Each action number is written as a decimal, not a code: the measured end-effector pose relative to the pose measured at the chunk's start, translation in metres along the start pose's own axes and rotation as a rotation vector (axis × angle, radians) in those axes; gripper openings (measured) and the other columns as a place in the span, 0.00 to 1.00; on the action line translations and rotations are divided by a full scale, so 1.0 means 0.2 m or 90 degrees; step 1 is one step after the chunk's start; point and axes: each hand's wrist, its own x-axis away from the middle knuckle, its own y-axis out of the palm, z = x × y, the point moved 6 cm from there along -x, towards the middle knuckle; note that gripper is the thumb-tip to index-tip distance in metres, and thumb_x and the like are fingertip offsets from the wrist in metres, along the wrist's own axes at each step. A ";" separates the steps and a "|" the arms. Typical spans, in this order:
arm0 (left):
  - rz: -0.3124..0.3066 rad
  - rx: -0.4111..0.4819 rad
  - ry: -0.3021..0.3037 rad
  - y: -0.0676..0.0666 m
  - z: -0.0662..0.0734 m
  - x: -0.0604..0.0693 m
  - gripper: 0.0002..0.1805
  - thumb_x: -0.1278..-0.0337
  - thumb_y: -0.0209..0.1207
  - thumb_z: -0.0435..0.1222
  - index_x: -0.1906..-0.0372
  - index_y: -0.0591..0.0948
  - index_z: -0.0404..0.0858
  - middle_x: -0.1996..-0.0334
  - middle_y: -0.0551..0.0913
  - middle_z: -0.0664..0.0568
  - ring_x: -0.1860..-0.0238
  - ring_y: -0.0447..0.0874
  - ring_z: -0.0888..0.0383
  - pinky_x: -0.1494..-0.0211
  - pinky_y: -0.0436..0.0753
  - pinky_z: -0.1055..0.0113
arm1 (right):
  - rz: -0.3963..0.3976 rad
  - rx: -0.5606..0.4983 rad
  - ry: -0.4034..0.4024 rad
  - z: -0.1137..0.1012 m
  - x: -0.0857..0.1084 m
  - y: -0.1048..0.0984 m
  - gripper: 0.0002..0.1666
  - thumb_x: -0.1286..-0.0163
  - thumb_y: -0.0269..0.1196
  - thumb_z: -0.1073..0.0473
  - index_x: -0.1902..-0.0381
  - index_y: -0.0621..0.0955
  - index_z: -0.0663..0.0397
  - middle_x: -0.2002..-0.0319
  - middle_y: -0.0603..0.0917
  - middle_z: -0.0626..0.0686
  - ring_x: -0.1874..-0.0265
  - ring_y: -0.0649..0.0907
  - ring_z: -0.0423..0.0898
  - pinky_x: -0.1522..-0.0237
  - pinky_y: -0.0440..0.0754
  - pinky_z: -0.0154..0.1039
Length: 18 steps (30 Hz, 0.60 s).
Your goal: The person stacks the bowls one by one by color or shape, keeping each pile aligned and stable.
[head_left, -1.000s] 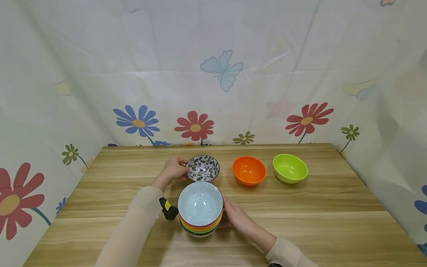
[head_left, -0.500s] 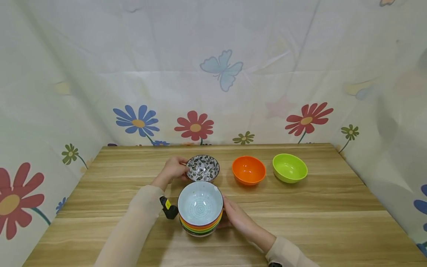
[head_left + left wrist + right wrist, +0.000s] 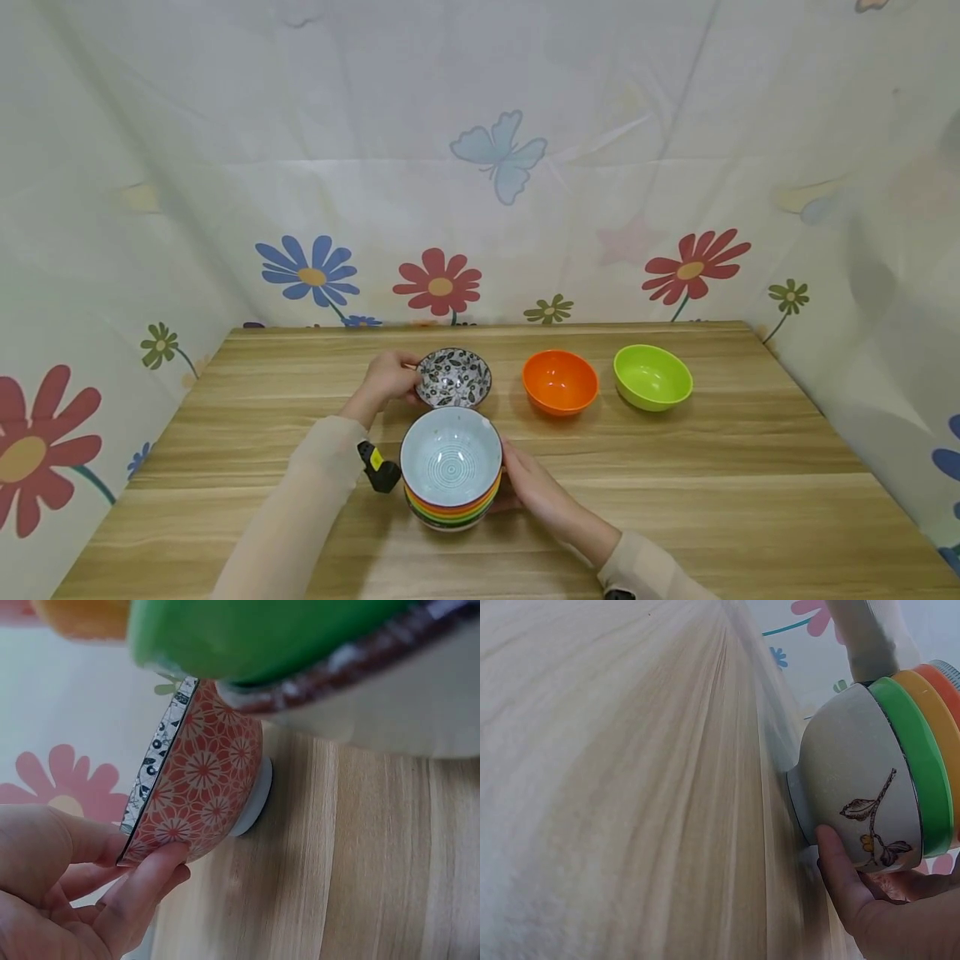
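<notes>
Stacked round multicoloured bowls [image 3: 452,467], already nested at lower centre, are grasped by the fingers of the right hand [image 3: 538,489], leaving three unstacked: a glossy orange bowl [image 3: 560,385] and lime-green bowl [image 3: 652,379] centre-right, and a floral black-and-white ceramic bowl [image 3: 454,377], mid-frame, pinched by the left hand's [image 3: 387,379] fingers.

The table [image 3: 720,517] before me has a light brown wooden surface, with grain lines running from left to right. Directly on it, nearer to me, stands a stack of bowls [image 3: 452,462]; its lowest bowl [image 3: 851,761] is whitish, with a twig drawn on the outside. Farther from me there are three single bowls, all upright: a patterned bowl [image 3: 454,377] on its white foot, then an orange bowl [image 3: 560,383], and on the right a green bowl [image 3: 652,379].
</notes>
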 end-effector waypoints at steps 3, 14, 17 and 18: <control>0.012 -0.009 0.002 -0.01 0.00 0.00 0.20 0.51 0.55 0.27 0.49 0.78 0.31 0.63 0.80 0.39 0.85 0.77 0.60 0.78 0.81 0.69 | -0.002 0.004 0.003 0.00 0.00 0.00 0.42 0.27 0.33 0.37 0.36 0.60 0.71 0.48 0.75 0.67 0.57 0.81 0.50 0.62 0.83 0.48; 0.033 -0.019 0.018 -0.07 0.03 0.05 0.21 0.55 0.52 0.24 0.51 0.78 0.28 0.65 0.82 0.36 0.88 0.76 0.62 0.75 0.83 0.62 | -0.003 0.003 0.004 0.00 0.00 0.00 0.41 0.26 0.31 0.38 0.37 0.61 0.71 0.48 0.75 0.67 0.58 0.81 0.50 0.61 0.83 0.48; 0.044 -0.047 0.022 -0.09 0.04 0.06 0.21 0.56 0.51 0.25 0.51 0.79 0.29 0.63 0.82 0.36 0.88 0.76 0.62 0.72 0.83 0.60 | -0.004 0.003 0.002 0.00 0.00 0.00 0.41 0.26 0.31 0.38 0.37 0.61 0.71 0.48 0.75 0.67 0.58 0.81 0.51 0.61 0.83 0.48; 0.046 -0.054 0.022 -0.10 0.04 0.06 0.21 0.56 0.51 0.25 0.51 0.79 0.29 0.62 0.82 0.36 0.88 0.76 0.62 0.72 0.84 0.59 | -0.003 0.002 0.001 0.01 0.00 0.00 0.41 0.26 0.32 0.38 0.37 0.61 0.71 0.48 0.75 0.67 0.58 0.81 0.50 0.61 0.83 0.48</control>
